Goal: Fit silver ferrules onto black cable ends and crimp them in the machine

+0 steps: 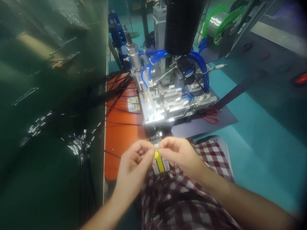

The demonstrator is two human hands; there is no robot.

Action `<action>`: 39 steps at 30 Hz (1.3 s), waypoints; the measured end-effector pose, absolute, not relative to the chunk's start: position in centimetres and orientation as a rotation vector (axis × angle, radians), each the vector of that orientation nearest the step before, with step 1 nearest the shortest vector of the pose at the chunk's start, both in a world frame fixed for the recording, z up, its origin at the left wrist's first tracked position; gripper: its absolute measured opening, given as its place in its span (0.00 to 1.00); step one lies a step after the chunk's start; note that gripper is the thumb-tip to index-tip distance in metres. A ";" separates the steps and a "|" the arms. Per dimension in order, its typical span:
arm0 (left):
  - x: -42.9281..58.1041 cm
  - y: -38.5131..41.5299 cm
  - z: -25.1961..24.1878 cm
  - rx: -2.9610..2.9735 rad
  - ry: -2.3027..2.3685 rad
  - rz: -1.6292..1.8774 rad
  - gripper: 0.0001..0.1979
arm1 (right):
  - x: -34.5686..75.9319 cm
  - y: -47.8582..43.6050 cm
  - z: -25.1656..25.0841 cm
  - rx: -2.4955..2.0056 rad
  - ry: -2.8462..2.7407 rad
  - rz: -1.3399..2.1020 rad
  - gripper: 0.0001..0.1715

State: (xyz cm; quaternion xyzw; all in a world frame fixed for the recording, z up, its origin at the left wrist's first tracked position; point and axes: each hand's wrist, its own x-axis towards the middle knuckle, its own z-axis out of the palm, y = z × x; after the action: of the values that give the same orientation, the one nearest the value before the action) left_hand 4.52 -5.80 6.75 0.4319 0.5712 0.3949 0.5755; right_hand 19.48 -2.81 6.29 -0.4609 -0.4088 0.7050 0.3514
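Over the checked cloth (177, 201), the left hand (133, 163) and right hand (181, 153) meet, thumbs and forefingers pressed together tip to tip above the arrow label (160, 163). They seem to pinch the end of a black wire (105, 150), though it is too small to be sure; that wire runs left across the orange plate (129, 137) to the counter (55, 195). A loose pinch could drop it, and the tangled bundle (82, 147) could snag it. Beyond stands the machine (165, 108).
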 end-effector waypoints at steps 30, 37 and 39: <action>4.3 -5.7 7.1 1.116 1.322 0.830 0.08 | 22.0 0.5 8.2 -1.261 -1.596 2.027 0.05; 4.5 -5.7 7.1 1.086 1.326 0.841 0.09 | 21.7 -0.5 7.4 -1.200 -1.554 1.893 0.05; 4.5 -5.8 7.0 1.077 1.328 0.843 0.09 | 21.5 -0.8 7.2 -1.182 -1.552 1.817 0.05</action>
State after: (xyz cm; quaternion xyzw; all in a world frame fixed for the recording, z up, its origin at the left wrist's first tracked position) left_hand 4.46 -5.80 7.03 0.4608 0.5678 0.3606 0.5791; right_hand 21.50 -0.81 7.21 -0.4310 -0.5658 0.6623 0.2354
